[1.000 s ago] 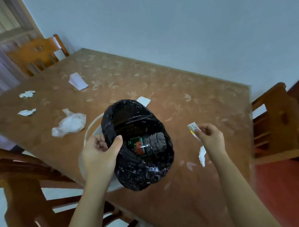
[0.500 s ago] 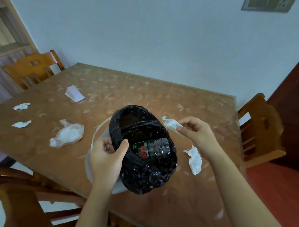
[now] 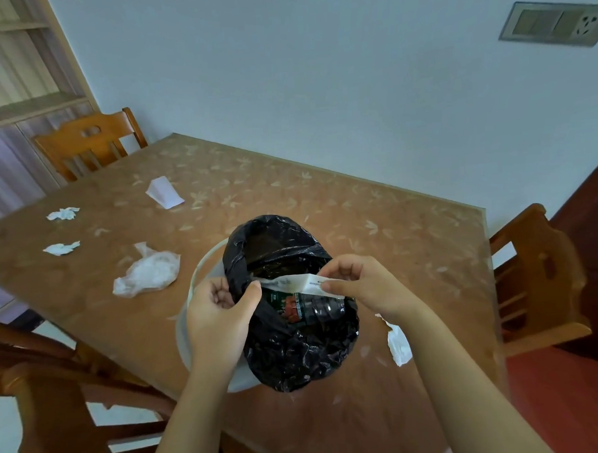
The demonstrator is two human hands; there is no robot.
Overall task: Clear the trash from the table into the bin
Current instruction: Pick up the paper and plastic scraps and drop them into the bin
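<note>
A white round plastic bin, lined with a crinkled black plastic bag, is held tilted over the near part of the brown leaf-patterned table. The bin's left rim is gripped by the left hand, its thumb pressed over the edge of the black liner and its fingers curled around the rim. A white printed paper strip is pinched between the thumb and fingers of the right hand and is stretched across the mouth of the bag, its far end reaching the left thumb. Beneath the strip, inside the liner, a clear plastic bottle with a green and red label is seen lying on its side.

Just right of the bin, a crumpled white tissue is lying on the table, partly hidden by the right forearm. To the left of the bin a crumpled translucent white plastic bag is seen. Further left, two small crumpled white paper scraps are spread apart, and a folded white paper wedge is resting towards the far side. Wooden chairs are ranged around the table.
</note>
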